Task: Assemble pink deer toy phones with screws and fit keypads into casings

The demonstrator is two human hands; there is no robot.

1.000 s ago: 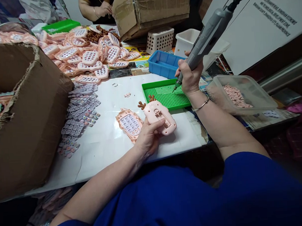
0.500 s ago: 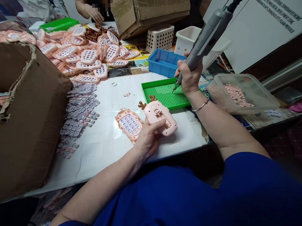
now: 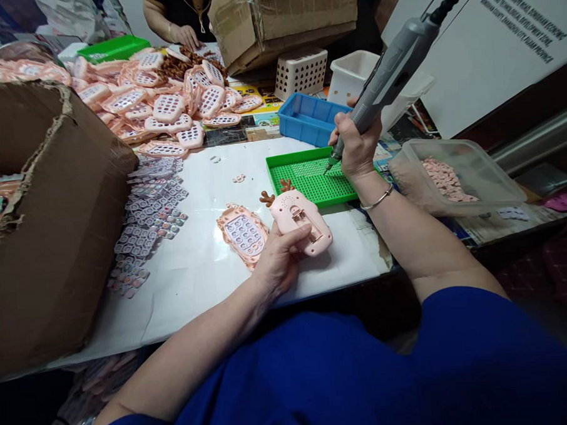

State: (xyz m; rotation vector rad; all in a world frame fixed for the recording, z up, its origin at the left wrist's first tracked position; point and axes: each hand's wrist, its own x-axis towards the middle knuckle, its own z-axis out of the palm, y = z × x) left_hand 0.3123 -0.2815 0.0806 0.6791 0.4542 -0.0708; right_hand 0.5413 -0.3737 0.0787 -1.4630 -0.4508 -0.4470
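My left hand is closed around a pink toy phone with brown antlers, its back and open battery compartment facing up. The thumb lies across that compartment. In my right hand is a grey electric screwdriver, its tip pointing down over a green perforated tray. Left of the toy phone, a pink front shell with a white keypad in it lies on the white table. Two small pieces, one of them a pink part, lie farther back.
A large cardboard box stands at left, beside rows of keypads. Pink shells are heaped behind. A blue bin and a clear tub of pink parts are at right. A co-worker's hand shows at the back.
My hands, the toy phone and the screwdriver look almost unchanged. Across the table, the co-worker's hand has shifted slightly.
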